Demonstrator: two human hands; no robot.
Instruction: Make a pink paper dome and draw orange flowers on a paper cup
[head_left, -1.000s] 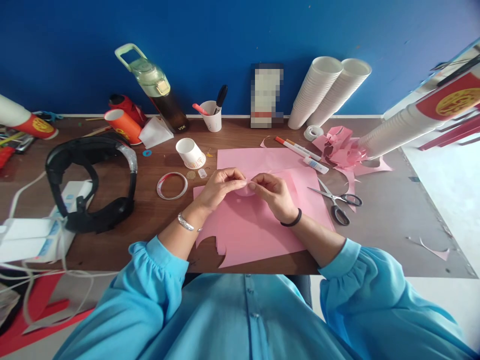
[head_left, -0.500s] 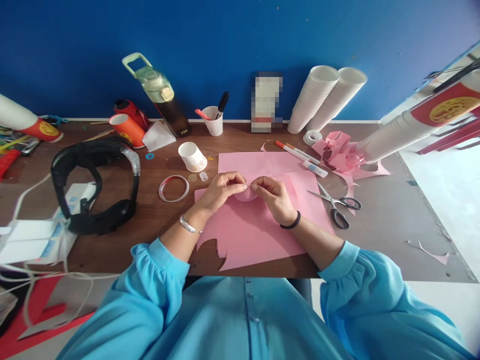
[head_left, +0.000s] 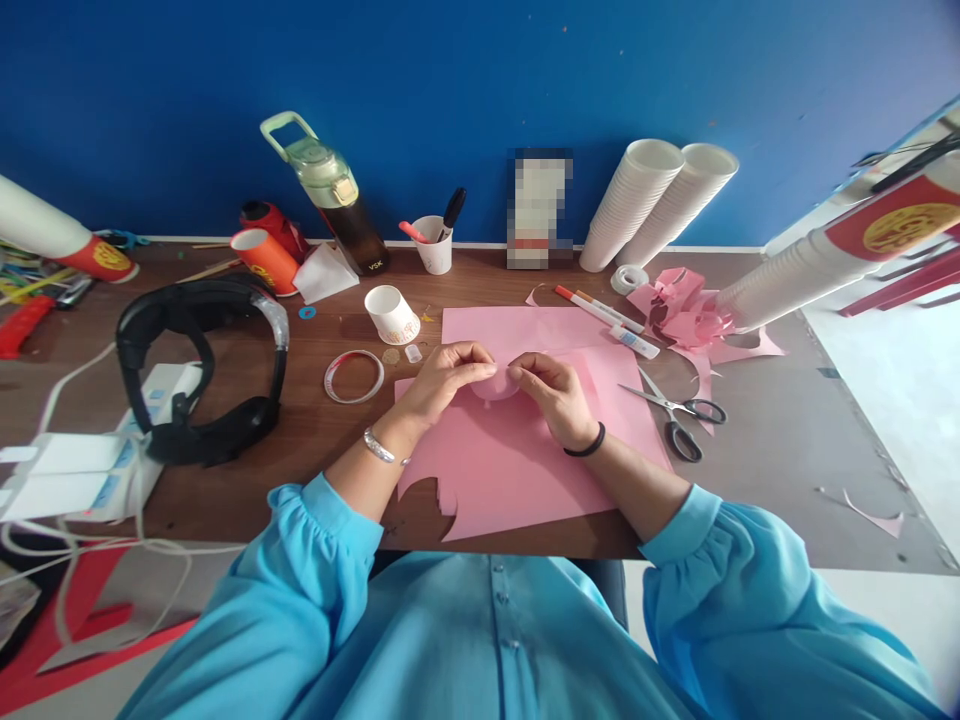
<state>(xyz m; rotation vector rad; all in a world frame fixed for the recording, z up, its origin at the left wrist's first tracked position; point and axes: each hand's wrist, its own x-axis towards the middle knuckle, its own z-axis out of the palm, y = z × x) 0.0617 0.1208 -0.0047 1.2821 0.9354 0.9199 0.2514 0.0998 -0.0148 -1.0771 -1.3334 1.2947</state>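
Between my hands is a small round pink paper piece point(head_left: 495, 385), held at its upper edge over larger pink sheets point(head_left: 517, 470). My left hand point(head_left: 450, 380) pinches it from the left with thumb and forefinger. From the right, my right hand point(head_left: 556, 395) pinches it near the same edge, its fingertips a little apart from the left ones. The pink sheets lie on the brown table point(head_left: 300, 420), with a curved cut at their lower left. Scissors point(head_left: 679, 408) rest partly open just right of the sheets.
A paper cup point(head_left: 391, 315) and a tape ring point(head_left: 354, 377) stand left of the sheets. Pens point(head_left: 596, 308) and crumpled pink paper point(head_left: 682, 308) lie at the right. Behind are a bottle point(head_left: 337, 200) and stacked cups point(head_left: 637, 200). A black headset point(head_left: 202, 370) lies at the left.
The whole view has shifted slightly, moving things a little to the right. My fingertips are slightly farther apart, and more of the round piece shows between them.
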